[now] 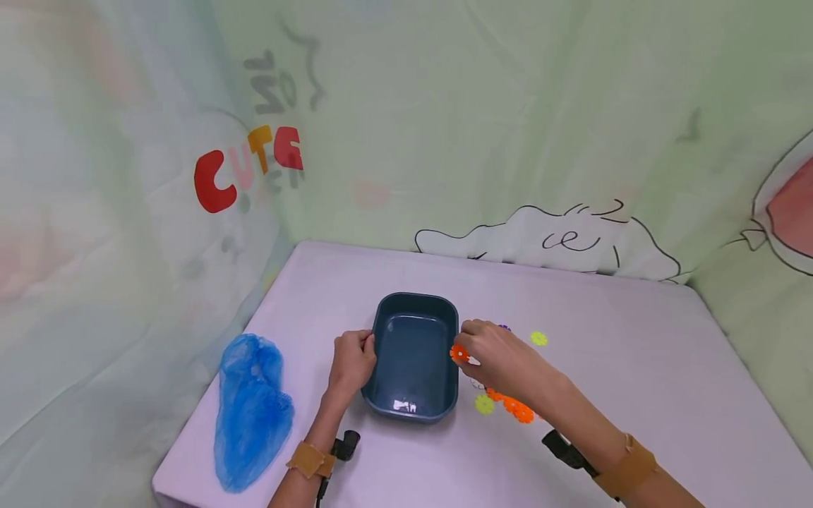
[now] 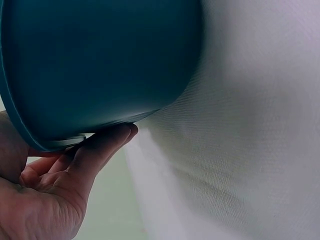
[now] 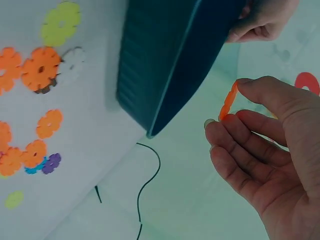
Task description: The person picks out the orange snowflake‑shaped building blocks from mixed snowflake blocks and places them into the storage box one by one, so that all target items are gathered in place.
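Note:
A dark blue plastic basin [image 1: 413, 367] stands on the table, its inside bare. My left hand [image 1: 353, 361] grips the basin's left rim; in the left wrist view its fingers [image 2: 107, 142] lie along the outer wall. Just off the right rim, my right hand [image 1: 498, 356] pinches an orange notched disc [image 1: 459, 353] between thumb and fingertips. The right wrist view shows this disc [image 3: 228, 101] edge-on. Below and beside the right hand lie loose flower-shaped discs: several orange ones [image 1: 523, 413], a yellow-green one [image 1: 484, 404] and, farther back, another yellow-green one [image 1: 538, 339].
A crumpled blue plastic bag [image 1: 253, 416] lies at the table's left side. More discs, including a purple one [image 3: 51, 163] and a clear one [image 3: 72, 65], are scattered right of the basin. Printed cloth curtains [image 1: 508, 127] hang behind and beside the white table [image 1: 635, 353].

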Demonstrator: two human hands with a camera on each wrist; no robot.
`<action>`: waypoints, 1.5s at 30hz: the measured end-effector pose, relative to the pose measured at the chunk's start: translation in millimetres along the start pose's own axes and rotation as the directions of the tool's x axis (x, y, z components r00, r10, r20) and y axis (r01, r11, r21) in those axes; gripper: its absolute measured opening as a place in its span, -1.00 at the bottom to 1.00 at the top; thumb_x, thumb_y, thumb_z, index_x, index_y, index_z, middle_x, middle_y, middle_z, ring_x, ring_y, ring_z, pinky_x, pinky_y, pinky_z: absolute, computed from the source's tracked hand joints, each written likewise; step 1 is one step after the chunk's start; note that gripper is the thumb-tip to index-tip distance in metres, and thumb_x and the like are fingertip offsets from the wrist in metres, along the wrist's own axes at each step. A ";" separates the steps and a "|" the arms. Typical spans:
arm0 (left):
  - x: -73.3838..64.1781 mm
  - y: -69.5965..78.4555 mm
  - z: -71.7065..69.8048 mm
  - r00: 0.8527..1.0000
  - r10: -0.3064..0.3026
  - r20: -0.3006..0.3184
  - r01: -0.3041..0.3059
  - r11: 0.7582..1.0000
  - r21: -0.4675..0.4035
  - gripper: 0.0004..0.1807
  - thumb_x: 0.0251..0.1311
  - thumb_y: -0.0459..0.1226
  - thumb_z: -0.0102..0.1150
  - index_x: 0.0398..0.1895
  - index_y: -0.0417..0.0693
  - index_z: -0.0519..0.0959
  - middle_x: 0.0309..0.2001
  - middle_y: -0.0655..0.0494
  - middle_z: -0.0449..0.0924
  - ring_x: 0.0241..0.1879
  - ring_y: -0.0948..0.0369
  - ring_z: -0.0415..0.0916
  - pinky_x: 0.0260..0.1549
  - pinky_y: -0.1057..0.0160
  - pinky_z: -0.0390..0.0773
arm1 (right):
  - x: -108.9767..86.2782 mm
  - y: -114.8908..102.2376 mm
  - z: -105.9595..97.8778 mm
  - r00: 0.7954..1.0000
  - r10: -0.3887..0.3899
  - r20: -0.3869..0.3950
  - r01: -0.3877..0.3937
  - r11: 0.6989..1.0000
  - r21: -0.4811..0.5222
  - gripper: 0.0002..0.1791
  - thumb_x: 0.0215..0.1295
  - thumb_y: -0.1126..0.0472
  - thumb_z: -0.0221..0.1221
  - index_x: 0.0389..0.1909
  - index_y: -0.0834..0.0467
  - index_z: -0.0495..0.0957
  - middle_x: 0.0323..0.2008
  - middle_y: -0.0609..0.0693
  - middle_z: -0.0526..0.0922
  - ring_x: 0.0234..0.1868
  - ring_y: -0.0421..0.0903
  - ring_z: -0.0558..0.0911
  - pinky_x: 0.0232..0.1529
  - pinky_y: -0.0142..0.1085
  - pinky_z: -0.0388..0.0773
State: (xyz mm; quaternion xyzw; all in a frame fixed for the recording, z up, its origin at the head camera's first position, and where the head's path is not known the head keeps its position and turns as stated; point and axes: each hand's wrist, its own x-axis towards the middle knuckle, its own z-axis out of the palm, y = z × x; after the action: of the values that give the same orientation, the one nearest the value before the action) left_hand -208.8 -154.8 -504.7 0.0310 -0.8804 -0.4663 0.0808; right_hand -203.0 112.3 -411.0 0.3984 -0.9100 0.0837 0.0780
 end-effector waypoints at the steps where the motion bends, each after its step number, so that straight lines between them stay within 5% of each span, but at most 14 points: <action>1: 0.0 0.1 0.0 1.000 -0.001 -0.002 0.001 1.000 -0.003 -0.70 0.57 -0.42 0.13 0.19 -0.47 0.68 -0.26 -0.23 0.79 -0.43 0.19 0.61 -0.51 0.35 0.56 | 2.7 -1.5 -0.8 1.000 -0.006 0.000 0.006 1.000 0.006 -0.81 0.17 0.29 0.59 -0.25 0.21 0.79 -0.38 -0.01 0.67 -0.39 -0.16 0.54 -0.35 -0.44 0.62; 28: -0.3 31.4 32.5 0.999 -0.029 0.044 0.031 0.998 -0.049 -0.70 0.61 -0.38 0.11 0.15 -0.43 0.71 -0.55 0.02 0.58 -0.49 0.19 0.57 -0.45 0.35 0.66 | 31.2 -12.0 24.3 0.987 -0.158 0.038 0.156 0.986 0.068 -0.76 0.12 0.30 0.62 -0.24 0.23 0.79 -0.39 -0.03 0.63 -0.38 -0.16 0.57 -0.27 -0.43 0.70; 45: 0.0 25.7 31.9 0.998 -0.044 0.044 0.046 0.998 -0.048 -0.72 0.61 -0.37 0.11 0.07 -0.41 0.74 -0.51 0.05 0.62 -0.52 0.23 0.57 -0.48 0.40 0.64 | 45.9 -22.5 65.4 0.962 -0.229 0.150 0.212 0.970 0.122 -0.76 0.16 0.30 0.60 -0.24 0.27 0.76 -0.31 0.03 0.69 -0.36 -0.14 0.61 -0.26 -0.44 0.70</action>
State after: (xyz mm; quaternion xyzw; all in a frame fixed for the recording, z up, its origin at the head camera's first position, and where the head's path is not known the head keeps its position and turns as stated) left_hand -213.7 -114.4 -501.1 0.0390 -0.8692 -0.4901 0.0522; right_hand -222.0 50.5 -463.1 0.5065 -0.8576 0.0892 -0.0090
